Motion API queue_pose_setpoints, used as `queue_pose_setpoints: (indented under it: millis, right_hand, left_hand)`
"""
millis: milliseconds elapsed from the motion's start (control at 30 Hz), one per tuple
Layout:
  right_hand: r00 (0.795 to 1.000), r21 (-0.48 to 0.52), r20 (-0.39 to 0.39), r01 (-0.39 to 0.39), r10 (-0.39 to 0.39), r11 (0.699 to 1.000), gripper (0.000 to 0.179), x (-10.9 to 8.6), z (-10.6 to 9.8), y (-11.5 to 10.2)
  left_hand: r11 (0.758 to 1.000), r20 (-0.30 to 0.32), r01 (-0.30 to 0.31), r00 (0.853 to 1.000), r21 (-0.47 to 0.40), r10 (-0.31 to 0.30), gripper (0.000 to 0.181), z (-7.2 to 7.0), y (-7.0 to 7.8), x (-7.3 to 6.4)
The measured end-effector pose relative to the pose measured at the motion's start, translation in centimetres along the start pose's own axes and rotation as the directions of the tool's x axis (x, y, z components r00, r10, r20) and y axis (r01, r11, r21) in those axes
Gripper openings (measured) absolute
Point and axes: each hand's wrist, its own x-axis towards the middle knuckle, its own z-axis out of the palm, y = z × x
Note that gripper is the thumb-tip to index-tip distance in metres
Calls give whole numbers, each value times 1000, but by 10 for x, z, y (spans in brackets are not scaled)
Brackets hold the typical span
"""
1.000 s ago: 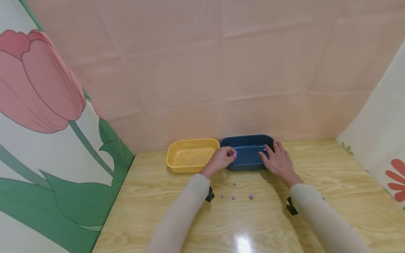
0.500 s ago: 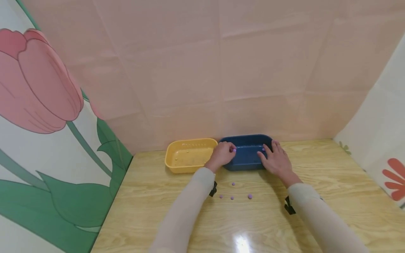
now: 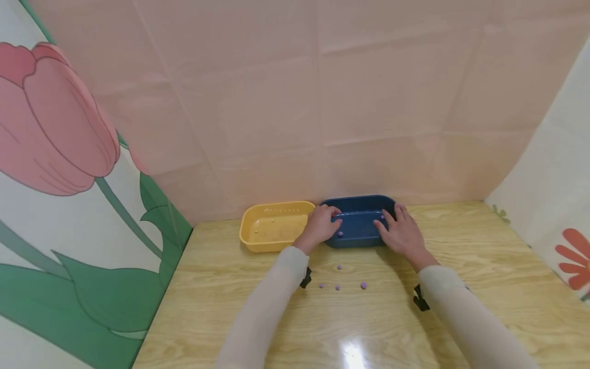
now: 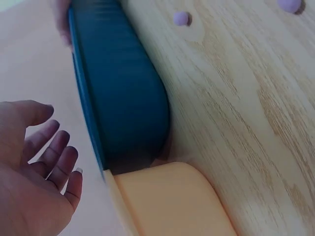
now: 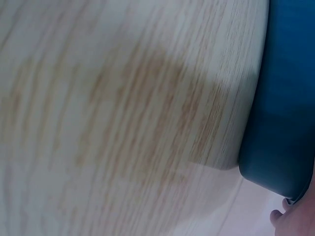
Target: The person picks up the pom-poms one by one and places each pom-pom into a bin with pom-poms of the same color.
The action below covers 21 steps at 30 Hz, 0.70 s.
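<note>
Now the left hand (image 3: 320, 225) hovers over the left end of the blue tray (image 3: 364, 211), fingers spread and relaxed, holding nothing; a purple bead (image 3: 340, 234) lies in the tray just beside it. Opposite, the right hand (image 3: 401, 233) rests with straight fingers on the tray's right rim. Four more beads (image 3: 363, 285) lie on the wooden table (image 3: 484, 287), and a yellow tray (image 3: 272, 228) touches the blue one.

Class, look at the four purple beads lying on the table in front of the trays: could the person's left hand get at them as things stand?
Probably yes. The left hand is open above the blue tray, and the purple beads lie on bare table with nothing between.
</note>
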Motion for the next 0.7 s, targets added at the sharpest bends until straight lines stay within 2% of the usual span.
queue_pose_setpoints:
  millis: [200, 333, 500, 700]
  right_hand:
    - [1000, 10, 3, -9, 9, 1000, 78, 0, -1, -1]
    - [1000, 5, 6, -12, 12, 1000, 77, 1, -2, -1]
    - [1000, 2, 12, -8, 8, 1000, 78, 1, -2, -1]
    - [1000, 1, 21, -10, 10, 1000, 79, 1, -1, 0]
  left_hand:
    - [993, 30, -102, 994, -57, 104, 31, -7, 4, -24]
    - [985, 29, -152, 988, -83, 155, 30, -10, 1, -41]
    - [976, 26, -170, 984, -136, 175, 28, -12, -6, -59]
    - [971, 74, -179, 978, -155, 192, 29, -11, -16, -79]
